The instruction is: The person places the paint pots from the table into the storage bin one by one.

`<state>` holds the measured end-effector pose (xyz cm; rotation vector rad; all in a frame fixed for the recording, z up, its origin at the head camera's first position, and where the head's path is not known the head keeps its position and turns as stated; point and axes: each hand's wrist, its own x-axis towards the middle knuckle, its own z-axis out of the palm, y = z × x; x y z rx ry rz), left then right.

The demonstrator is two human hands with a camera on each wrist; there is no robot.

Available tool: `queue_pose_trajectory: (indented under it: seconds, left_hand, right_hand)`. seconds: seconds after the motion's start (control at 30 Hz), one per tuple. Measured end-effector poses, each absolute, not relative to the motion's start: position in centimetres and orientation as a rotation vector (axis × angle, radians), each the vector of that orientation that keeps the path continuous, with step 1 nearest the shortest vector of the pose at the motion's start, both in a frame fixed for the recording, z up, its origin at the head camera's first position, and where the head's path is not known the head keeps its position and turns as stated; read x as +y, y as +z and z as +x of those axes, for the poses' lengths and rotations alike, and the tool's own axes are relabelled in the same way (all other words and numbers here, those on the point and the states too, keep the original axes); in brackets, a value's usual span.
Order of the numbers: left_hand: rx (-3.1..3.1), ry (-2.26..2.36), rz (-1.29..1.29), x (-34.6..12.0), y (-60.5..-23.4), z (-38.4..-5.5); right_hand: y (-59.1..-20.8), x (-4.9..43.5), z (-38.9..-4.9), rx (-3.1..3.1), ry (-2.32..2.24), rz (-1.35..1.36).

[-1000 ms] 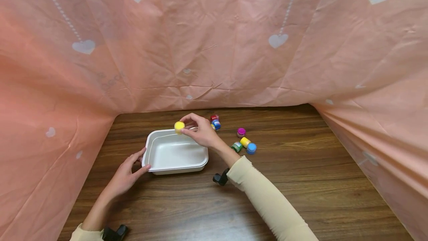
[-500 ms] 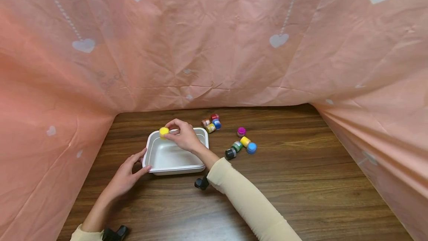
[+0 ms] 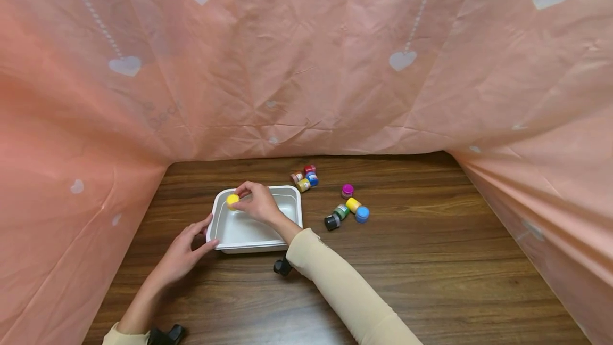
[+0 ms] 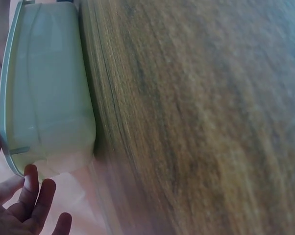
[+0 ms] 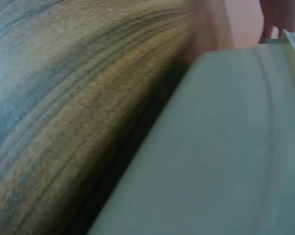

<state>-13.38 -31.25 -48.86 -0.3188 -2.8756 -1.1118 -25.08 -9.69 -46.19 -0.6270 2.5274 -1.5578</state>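
Note:
A white plastic tray [image 3: 244, 230] sits on the wooden table, its outer wall filling much of the right wrist view. My left hand [image 3: 178, 253] holds the tray's left end, thumb on the near rim and fingers along the side. In the left wrist view, fingertips of that left hand [image 4: 27, 208] touch the end of the tray [image 4: 52, 88]. Over the tray's far left part, my right hand [image 3: 260, 204] pinches a small yellow-topped paint jar [image 3: 232, 200] between thumb and fingers. The right wrist view does not show this jar.
Right of the tray's far corner lie several paint jars, among them a red jar [image 3: 309, 170] and a blue jar [image 3: 312, 179]. Farther right are a purple-lidded jar [image 3: 347, 191], a black jar [image 3: 332, 221] and others. A pink curtain [image 3: 306, 95] encloses the table [image 3: 431, 244].
My right hand has carried the yellow jar left and then down, from the tray's far rim to over its inside. The left hand has kept its hold on the tray.

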Motion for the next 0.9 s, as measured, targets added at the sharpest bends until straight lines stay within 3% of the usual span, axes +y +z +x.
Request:
queue_pose_trajectory:
  seconds: [0.9]
  left_hand:
    - [-2.853,-1.131,-0.298,-31.2,-49.1,-13.3]
  right_hand:
    - [-48.9,-11.1,-25.6,2.66,-1.317,-0.6]
